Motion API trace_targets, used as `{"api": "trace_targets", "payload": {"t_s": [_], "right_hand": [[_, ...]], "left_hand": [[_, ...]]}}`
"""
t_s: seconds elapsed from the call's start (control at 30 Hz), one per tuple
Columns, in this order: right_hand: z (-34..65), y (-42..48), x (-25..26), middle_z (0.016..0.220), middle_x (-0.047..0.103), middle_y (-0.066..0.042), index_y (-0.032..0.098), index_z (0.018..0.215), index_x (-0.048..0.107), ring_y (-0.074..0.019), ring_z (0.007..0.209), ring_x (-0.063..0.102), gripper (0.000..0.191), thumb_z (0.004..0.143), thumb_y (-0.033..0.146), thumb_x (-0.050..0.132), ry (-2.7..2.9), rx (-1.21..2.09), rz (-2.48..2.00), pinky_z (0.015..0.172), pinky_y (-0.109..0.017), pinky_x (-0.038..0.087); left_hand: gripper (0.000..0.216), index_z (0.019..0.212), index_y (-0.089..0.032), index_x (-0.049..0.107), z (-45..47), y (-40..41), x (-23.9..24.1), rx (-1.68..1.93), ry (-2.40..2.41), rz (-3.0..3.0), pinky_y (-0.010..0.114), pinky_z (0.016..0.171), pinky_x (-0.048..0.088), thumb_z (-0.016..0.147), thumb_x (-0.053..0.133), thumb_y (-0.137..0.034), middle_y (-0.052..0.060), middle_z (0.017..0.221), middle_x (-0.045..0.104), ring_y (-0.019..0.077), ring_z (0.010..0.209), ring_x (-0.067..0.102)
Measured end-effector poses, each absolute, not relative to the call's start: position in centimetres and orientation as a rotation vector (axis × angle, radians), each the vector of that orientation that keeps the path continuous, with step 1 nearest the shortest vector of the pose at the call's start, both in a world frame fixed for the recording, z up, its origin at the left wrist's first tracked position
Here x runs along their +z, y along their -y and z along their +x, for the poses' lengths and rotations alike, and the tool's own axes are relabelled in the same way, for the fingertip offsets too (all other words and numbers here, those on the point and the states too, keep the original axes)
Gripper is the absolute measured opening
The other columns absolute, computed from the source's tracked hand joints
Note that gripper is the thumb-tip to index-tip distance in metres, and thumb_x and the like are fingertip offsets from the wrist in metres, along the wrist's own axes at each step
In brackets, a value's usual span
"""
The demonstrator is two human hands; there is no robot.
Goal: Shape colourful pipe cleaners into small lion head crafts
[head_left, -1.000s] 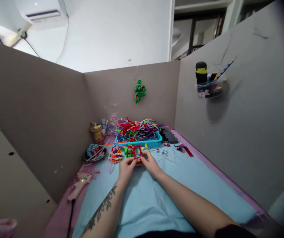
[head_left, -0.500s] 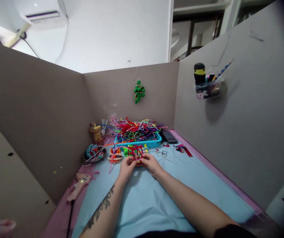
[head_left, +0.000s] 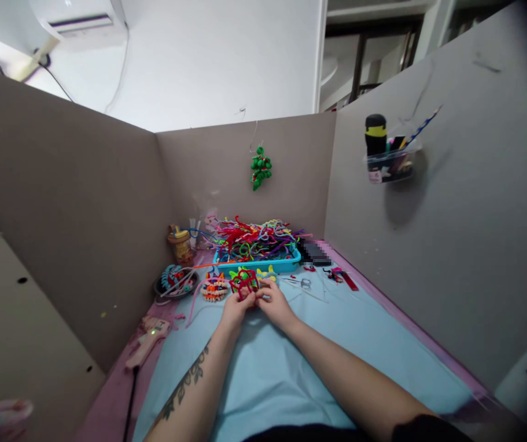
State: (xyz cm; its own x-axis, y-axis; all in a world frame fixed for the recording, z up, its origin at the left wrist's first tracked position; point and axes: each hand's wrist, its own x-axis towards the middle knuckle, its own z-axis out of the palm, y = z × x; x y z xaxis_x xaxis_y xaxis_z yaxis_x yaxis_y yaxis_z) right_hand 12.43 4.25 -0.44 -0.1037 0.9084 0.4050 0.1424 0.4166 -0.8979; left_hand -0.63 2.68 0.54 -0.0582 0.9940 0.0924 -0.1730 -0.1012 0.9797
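A small shape bent from red pipe cleaners (head_left: pixel 243 282) is held up between both my hands over the light blue cloth (head_left: pixel 291 368). My left hand (head_left: pixel 234 311) pinches its left lower side. My right hand (head_left: pixel 273 304) pinches its right lower side, fingers curled. Behind it lie green and yellow pipe cleaner figures (head_left: pixel 265 273) and an orange and white striped one (head_left: pixel 214 287). A blue tray (head_left: pixel 258 264) heaped with several coloured pipe cleaners stands just beyond.
A glue gun (head_left: pixel 147 339) lies at the left on the pink mat. A dark bowl (head_left: pixel 175 282) with bits, a small jar (head_left: pixel 181 244), scissors (head_left: pixel 300 283) and red scraps (head_left: pixel 341 276) lie around. Grey cardboard walls enclose three sides; a green ornament (head_left: pixel 260 167) hangs at the back.
Both hands have turned and squeezed the red pipe cleaner shape, which now looks more compact and sits slightly further left. The arms stay in place.
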Motion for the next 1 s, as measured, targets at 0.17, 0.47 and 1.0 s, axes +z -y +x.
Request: {"api": "trace_targets", "payload": {"t_s": [0.17,0.47,1.0], "right_hand": [[12.6,-4.2,0.2,0.118,0.050,-0.008,0.019,0.064,0.068,-0.0254,0.120,0.042,0.011,0.059,0.013,0.061,1.570,0.853,-1.024,0.105,-0.037,0.026],[12.6,-4.5,-0.2,0.070,0.062,-0.002,0.017,0.061,0.061,-0.0221,0.081,0.061,0.013,0.058,0.028,0.068,1.335,1.162,-0.905,0.079,-0.037,0.046],[12.8,-4.6,-0.1,0.056,0.059,0.002,0.017,0.061,0.056,-0.0149,0.056,0.057,0.026,0.049,0.030,0.074,1.044,1.376,-0.891,0.061,-0.030,0.048]], "left_hand": [[0.035,0.066,-0.010,0.063,-0.9,-2.7,0.5,1.394,-1.002,1.069,0.022,0.055,0.038,0.055,0.077,-0.041,0.001,0.060,0.060,0.0095,0.055,0.051],[0.042,0.088,-0.012,0.063,-1.3,-2.9,0.8,1.429,-0.977,1.065,0.027,0.067,0.046,0.056,0.076,-0.035,0.007,0.082,0.066,0.0152,0.071,0.061],[0.014,0.069,-0.018,0.068,-2.2,-2.9,1.0,1.394,-1.452,1.993,0.035,0.075,0.043,0.071,0.060,-0.029,0.007,0.076,0.068,0.0217,0.077,0.059]]}}
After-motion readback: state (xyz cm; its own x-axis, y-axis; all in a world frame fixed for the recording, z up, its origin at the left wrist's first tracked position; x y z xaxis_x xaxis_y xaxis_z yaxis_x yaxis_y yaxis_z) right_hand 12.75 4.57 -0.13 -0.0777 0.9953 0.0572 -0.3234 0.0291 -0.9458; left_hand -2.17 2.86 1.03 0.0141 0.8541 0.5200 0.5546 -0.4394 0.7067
